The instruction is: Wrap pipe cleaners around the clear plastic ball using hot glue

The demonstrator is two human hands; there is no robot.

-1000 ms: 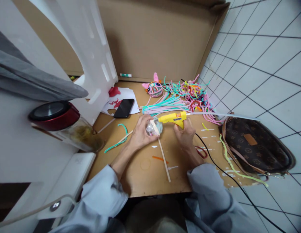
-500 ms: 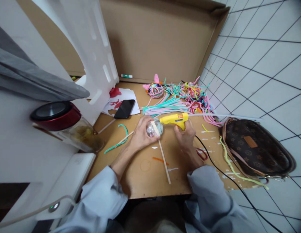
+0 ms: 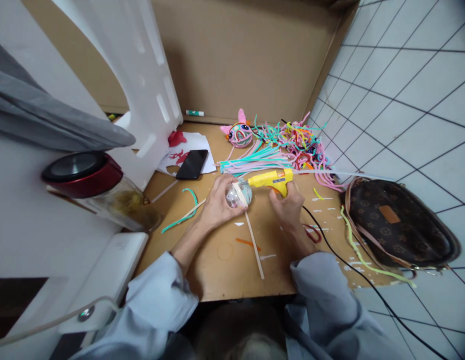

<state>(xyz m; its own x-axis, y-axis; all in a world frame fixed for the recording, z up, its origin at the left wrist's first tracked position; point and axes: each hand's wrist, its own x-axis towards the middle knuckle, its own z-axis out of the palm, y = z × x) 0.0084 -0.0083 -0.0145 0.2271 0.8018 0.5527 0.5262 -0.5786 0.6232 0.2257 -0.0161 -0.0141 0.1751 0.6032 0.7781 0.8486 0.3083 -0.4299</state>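
Fingers and thumb of the left hand (image 3: 218, 202) curve around a clear ball (image 3: 231, 199), held above the table (image 3: 217, 280) near its middle; the right hand (image 3: 288, 207) is wrapped around the handle of a yellow glue gun (image 3: 264, 179), its nozzle at the ball's upper right side. Whether the nozzle touches, or glue is flowing, cannot be told. A pale strip crosses the ball's face, and a thin stick (image 3: 255, 245) slants below it; whether the two are one piece is unclear. From left to right lie a bottle (image 3: 130, 205), a teal stem (image 3: 190, 212), a phone (image 3: 192, 164), an eared ball (image 3: 240, 136) with eyes and coloured bands, a row of pink and teal stems (image 3: 258, 161), a tangled pile (image 3: 302, 142) and a bag (image 3: 401, 225). Judged against the eared ball, the held one appears at an early stage: the strip is in place across it, though its bonding cannot be confirmed, while ears, eyes and comparable banding are absent from its visible side.
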